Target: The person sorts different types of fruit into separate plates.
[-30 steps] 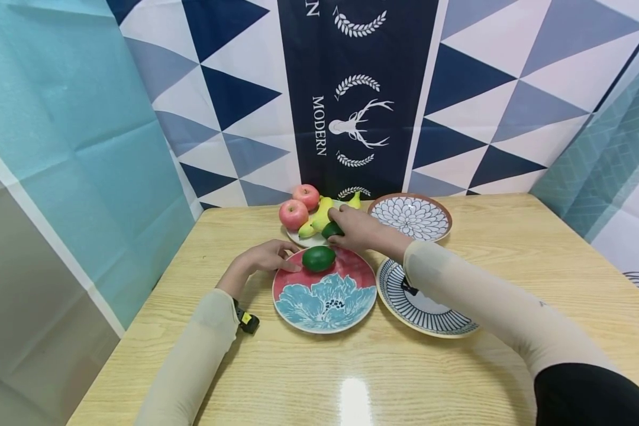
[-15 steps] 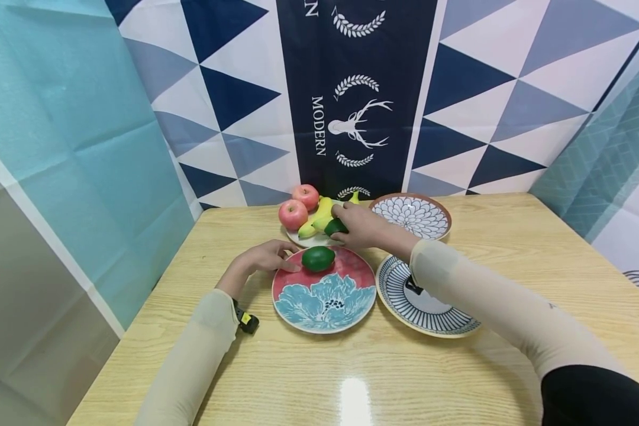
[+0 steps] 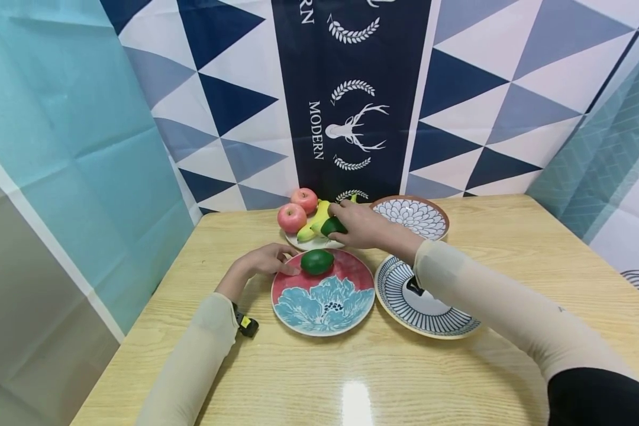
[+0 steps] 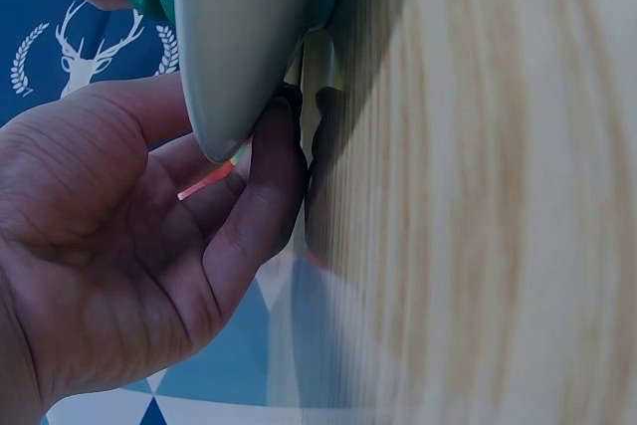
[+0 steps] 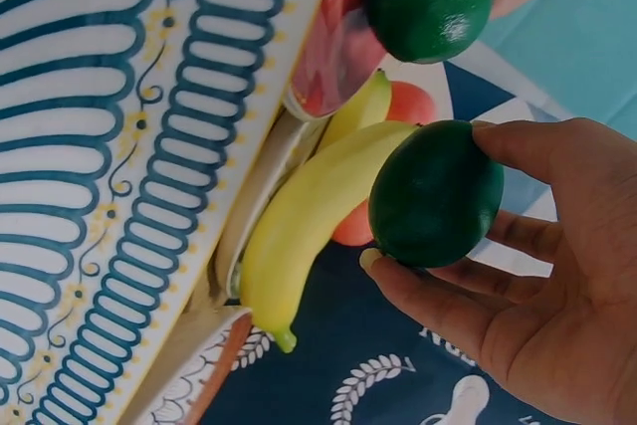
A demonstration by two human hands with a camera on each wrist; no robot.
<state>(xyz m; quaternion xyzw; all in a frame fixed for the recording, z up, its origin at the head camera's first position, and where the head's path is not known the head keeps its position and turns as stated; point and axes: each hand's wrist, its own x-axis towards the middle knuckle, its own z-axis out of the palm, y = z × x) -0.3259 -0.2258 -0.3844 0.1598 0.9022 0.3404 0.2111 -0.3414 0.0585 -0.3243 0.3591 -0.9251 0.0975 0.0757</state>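
Observation:
In the head view my right hand (image 3: 362,225) holds a dark green lime (image 3: 332,226) over the front of the fruit plate (image 3: 300,242). The right wrist view shows the thumb on one side of this lime (image 5: 438,196) and the fingertips on the other. My left hand (image 3: 263,259) grips the upper left rim of a red plate with a blue flower (image 3: 325,310), fingers beneath it in the left wrist view. A second lime (image 3: 316,261) lies on the red part, just right of the left thumb. Two bananas (image 5: 309,226) show behind the held lime.
Two pink apples (image 3: 291,218) sit on the left of the fruit plate. A blue-striped plate (image 3: 426,305) stands to the right under the right forearm, and a brown-rimmed plate (image 3: 442,210) is behind it. A patterned cloth (image 3: 239,106) hangs at the table's back edge.
The right hand, gripping the lime, has shifted slightly right over the fruit plate. The left hand and the flowered plate keep their places; the head view has tilted up slightly.

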